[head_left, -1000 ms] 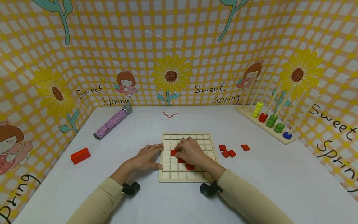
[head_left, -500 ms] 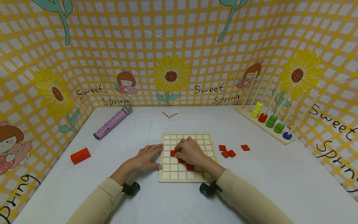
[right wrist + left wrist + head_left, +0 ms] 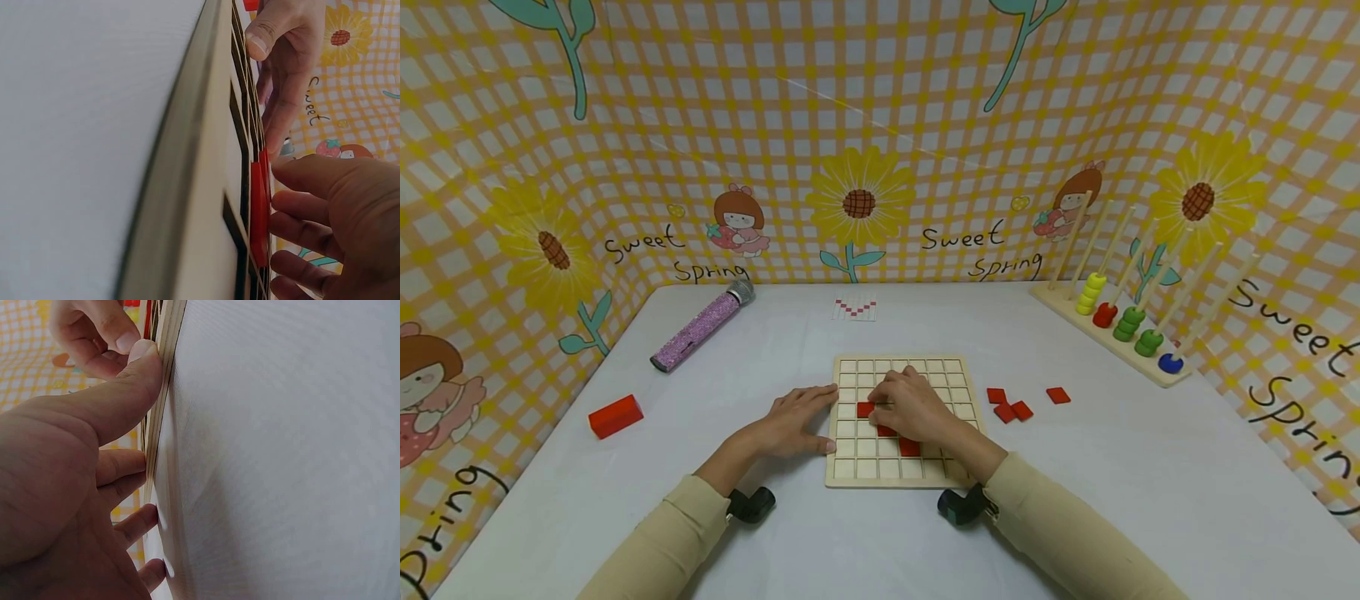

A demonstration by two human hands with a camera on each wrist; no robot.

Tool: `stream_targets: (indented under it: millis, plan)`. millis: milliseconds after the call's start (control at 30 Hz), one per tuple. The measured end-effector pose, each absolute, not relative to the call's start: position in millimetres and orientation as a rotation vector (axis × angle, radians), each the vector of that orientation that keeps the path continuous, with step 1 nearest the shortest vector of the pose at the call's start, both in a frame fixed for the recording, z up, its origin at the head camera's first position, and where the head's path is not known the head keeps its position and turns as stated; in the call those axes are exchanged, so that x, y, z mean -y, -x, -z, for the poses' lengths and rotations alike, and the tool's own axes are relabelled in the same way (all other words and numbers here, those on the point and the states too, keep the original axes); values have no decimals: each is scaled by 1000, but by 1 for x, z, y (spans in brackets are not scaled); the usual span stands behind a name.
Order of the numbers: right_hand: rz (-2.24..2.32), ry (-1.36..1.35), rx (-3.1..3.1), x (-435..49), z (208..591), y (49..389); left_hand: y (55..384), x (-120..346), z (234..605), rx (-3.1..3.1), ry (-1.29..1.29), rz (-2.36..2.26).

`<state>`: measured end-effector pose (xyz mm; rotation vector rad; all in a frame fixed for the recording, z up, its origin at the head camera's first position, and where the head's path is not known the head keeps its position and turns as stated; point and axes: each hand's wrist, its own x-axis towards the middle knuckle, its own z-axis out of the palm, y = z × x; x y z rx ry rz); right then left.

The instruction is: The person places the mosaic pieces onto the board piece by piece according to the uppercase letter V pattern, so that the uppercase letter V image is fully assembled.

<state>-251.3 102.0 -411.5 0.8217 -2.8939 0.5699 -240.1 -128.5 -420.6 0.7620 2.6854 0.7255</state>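
Observation:
A wooden grid board (image 3: 850, 470) lies flat on the white tabletop. Three red square tiles show in its cells: one tile (image 3: 865, 410) at the right fingertips, another tile (image 3: 886, 431), and a third tile (image 3: 910, 448) partly under the palm, stepping down to the right. My left hand (image 3: 788, 425) has its fingers spread, thumb and fingertips touching the board's left edge. Over the board my right hand (image 3: 913, 408) rests with loosely bent fingers, tips against the cells beside the upper tile. In the right wrist view, its fingertips touch the surface separately. The palm hides several cells.
Several loose red tiles (image 3: 1004, 412) lie right of the board. Behind it is a small card (image 3: 854, 308) with a red V-shaped pattern. A glittery microphone (image 3: 700, 331) and a red block (image 3: 616, 417) lie left; a bead counting rack (image 3: 1123, 333) stands right.

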Motion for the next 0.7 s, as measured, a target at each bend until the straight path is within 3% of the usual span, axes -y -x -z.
stream_targets:
  millis: [700]
  plan:
    - [-628,-696,2837,-139,399,240,240,128,420,-2695,-775,-732]
